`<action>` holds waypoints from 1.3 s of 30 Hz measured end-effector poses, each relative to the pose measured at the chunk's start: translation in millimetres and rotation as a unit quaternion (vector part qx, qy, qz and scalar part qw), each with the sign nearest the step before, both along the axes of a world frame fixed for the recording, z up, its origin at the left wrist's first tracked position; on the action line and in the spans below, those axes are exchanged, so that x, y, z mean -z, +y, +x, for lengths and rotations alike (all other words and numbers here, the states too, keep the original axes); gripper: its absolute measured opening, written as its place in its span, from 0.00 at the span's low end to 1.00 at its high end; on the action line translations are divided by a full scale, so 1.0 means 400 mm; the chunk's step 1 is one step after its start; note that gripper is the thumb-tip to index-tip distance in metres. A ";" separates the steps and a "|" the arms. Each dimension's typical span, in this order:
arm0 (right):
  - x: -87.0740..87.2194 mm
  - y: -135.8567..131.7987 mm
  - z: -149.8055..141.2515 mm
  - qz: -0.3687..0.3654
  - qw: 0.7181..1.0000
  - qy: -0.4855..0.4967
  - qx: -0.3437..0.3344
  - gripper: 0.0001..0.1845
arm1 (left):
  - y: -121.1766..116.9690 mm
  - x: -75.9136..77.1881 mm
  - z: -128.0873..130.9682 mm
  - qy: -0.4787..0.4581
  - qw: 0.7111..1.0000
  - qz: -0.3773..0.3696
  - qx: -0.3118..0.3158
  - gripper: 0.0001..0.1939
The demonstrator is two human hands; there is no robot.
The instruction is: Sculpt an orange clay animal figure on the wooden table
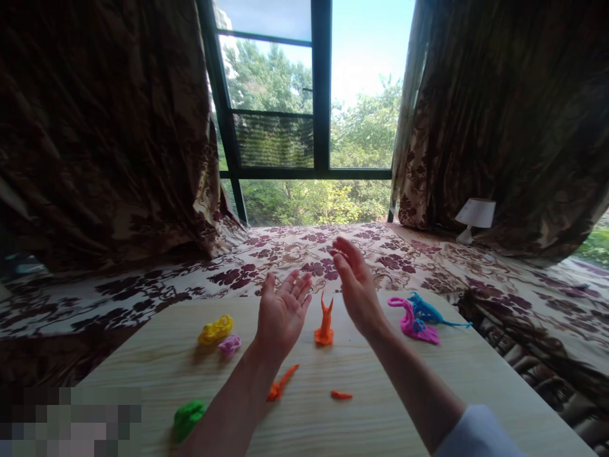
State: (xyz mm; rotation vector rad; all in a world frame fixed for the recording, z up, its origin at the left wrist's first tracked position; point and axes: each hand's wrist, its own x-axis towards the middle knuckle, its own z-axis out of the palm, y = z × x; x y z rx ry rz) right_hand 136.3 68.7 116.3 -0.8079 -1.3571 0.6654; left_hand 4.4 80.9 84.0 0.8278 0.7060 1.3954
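My left hand (284, 311) is raised over the table with its palm turned up and fingers spread, holding nothing. To its right my right hand (354, 285) is also up, palm facing inward, fingers stretched out and slightly curved, with nothing in it. Between and below them an orange clay figure (324, 327) stands upright, with two thin points on top and a wide base. Near my left forearm lies an orange clay piece (285, 382), partly hidden by the arm. A small orange clay strip (341, 395) lies closer to me.
On the left of the wooden table (157, 352) are yellow clay (216, 330), pale pink clay (230, 345) and a green lump (188, 419). A pink clay shape (413, 324) touches blue clay (428, 311) at right. A white lamp (476, 214) stands beyond, by the curtain.
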 end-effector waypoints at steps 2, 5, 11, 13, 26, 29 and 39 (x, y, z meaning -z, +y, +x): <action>0.033 -0.002 0.073 -0.026 0.996 -0.070 0.038 0.18 | 0.004 0.014 -0.012 0.056 0.998 0.006 -0.024 0.28; 0.118 -0.018 0.155 -0.068 0.989 -0.127 0.039 0.14 | -0.005 0.049 -0.034 0.178 0.980 0.018 -0.083 0.20; 0.238 -0.106 0.175 -0.113 0.959 -0.257 -0.042 0.07 | -0.047 0.143 -0.031 0.409 0.904 0.106 -0.061 0.09; 0.243 -0.135 0.165 -0.126 0.944 -0.296 -0.078 0.06 | -0.050 0.166 -0.016 0.449 0.883 0.132 -0.043 0.12; 0.244 -0.187 0.111 -0.071 0.870 -0.481 -0.085 0.02 | -0.062 0.197 0.012 0.561 0.807 0.166 -0.075 0.12; 0.250 -0.183 0.112 -0.083 0.889 -0.444 -0.074 0.05 | -0.063 0.190 0.021 0.563 0.803 0.177 -0.080 0.10; 0.146 -0.109 0.156 -0.085 0.979 -0.181 -0.041 0.06 | -0.091 0.186 0.007 0.548 0.809 0.190 -0.095 0.09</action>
